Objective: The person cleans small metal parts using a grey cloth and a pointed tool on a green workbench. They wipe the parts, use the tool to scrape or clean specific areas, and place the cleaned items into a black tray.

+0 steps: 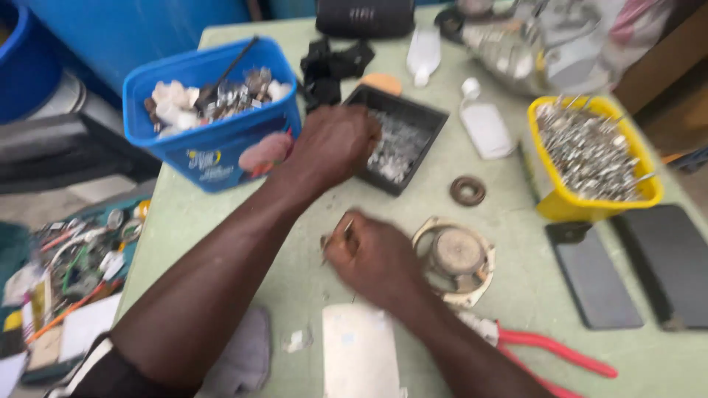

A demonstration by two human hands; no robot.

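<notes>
My left hand [332,144] reaches across the pale green table [221,228] to the near edge of a black tray [428,118] that holds small shiny metal bits. Its fingers curl over the tray's rim, and I cannot see whether they pinch anything. Closer to me, my right hand [372,258] is closed on a thin metal tool [345,232], which sticks up between the fingers and is blurred. A round metal speaker frame [457,258] lies just right of that hand.
A blue tub [214,140] of scrap parts stands left of the tray. A yellow tub [590,203] of metal pieces, a dark ring [467,191], a white bottle [487,125] and two dark flat slabs [590,273] are to the right. Red-handled pliers [553,350] lie nearest me.
</notes>
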